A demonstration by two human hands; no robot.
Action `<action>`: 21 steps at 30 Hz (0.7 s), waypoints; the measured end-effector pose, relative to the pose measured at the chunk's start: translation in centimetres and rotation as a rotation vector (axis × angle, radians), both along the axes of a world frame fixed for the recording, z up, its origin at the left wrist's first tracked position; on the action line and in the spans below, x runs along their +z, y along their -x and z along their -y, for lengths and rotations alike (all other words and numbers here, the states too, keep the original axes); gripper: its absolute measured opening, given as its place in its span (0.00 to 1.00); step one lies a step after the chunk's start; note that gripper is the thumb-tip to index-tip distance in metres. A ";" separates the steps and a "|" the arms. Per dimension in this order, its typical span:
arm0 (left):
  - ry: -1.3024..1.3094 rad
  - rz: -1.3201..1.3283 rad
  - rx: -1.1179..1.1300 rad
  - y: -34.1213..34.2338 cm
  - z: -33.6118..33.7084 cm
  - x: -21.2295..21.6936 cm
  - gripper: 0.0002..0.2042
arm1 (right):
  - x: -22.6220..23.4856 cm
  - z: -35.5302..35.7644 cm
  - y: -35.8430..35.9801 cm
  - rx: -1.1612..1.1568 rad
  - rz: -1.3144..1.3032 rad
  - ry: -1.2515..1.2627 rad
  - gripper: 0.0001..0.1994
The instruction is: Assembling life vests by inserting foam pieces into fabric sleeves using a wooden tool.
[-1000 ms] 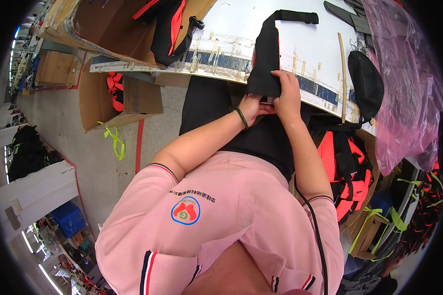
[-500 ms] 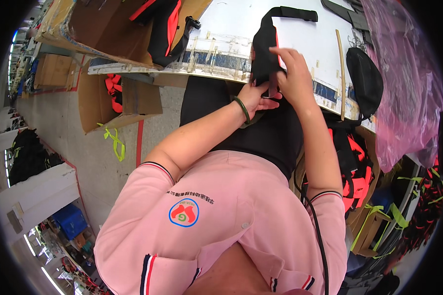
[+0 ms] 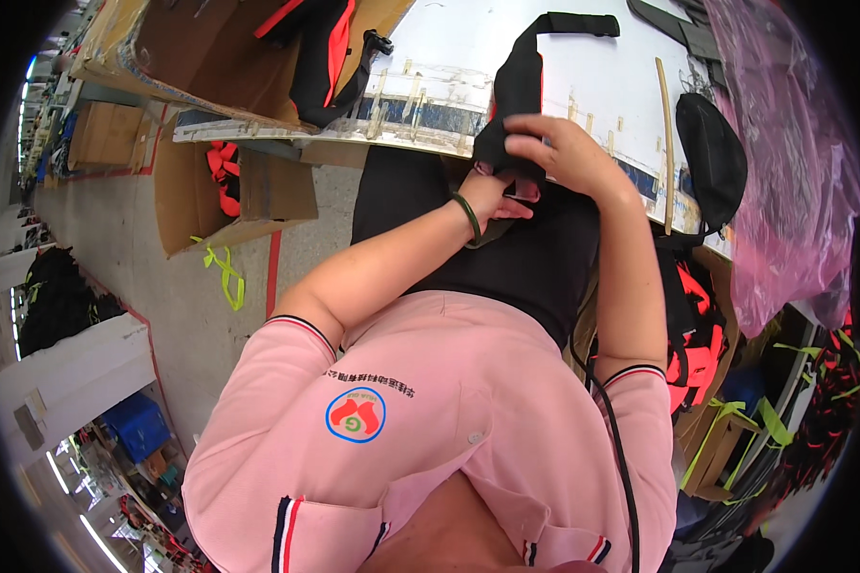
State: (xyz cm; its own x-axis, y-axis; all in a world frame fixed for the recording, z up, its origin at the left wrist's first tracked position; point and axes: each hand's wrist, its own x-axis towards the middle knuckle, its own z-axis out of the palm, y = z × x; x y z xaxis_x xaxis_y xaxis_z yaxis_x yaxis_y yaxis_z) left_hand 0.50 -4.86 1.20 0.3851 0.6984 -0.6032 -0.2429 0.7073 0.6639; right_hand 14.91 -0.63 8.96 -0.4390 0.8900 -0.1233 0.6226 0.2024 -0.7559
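Observation:
A black fabric waist bag (image 3: 516, 94) with an orange-red edge hangs over the table's near edge, its webbing strap (image 3: 583, 25) bent across the tabletop. My left hand (image 3: 487, 194), with a green bangle at the wrist, is closed around its lower end, just off the edge above my lap. Fingers of my right hand (image 3: 566, 153) curl over the bag's upper side slightly farther away and grip the fabric. Folds hide the fingertips of both hands in part. A small pinkish-brown piece shows between the left fingers; I cannot make out what it is.
Left on the table, a large carton (image 3: 201, 57) holds a black and orange bag (image 3: 320, 67). A wooden strip (image 3: 663, 143), a black pouch (image 3: 712, 158) and pink plastic sheeting (image 3: 784, 181) lie right. Below are an open carton (image 3: 282, 191) and orange-black bags (image 3: 693, 325).
My right hand has drawn nearer to me and its fingers now lie over the bag. The bag's lower part has folded down toward my left hand, which stays almost in place.

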 end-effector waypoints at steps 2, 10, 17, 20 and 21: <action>-0.025 -0.025 -0.027 -1.3 0.6 -0.1 0.12 | -1.9 -0.5 0.9 -0.090 -0.068 -0.183 0.21; -0.138 0.047 0.093 -1.7 0.9 -3.2 0.12 | -8.1 -0.3 2.8 -0.306 0.414 -0.451 0.40; -0.110 0.268 -0.204 0.1 0.3 -4.7 0.16 | -9.6 -0.3 0.7 -0.304 0.581 -0.506 0.41; -0.059 0.330 -0.176 0.0 0.4 -4.5 0.17 | -9.1 -0.9 1.0 -0.255 0.629 -0.461 0.39; -0.059 0.369 -0.190 0.0 0.4 -4.7 0.18 | -8.9 -1.2 1.2 -0.246 0.639 -0.442 0.40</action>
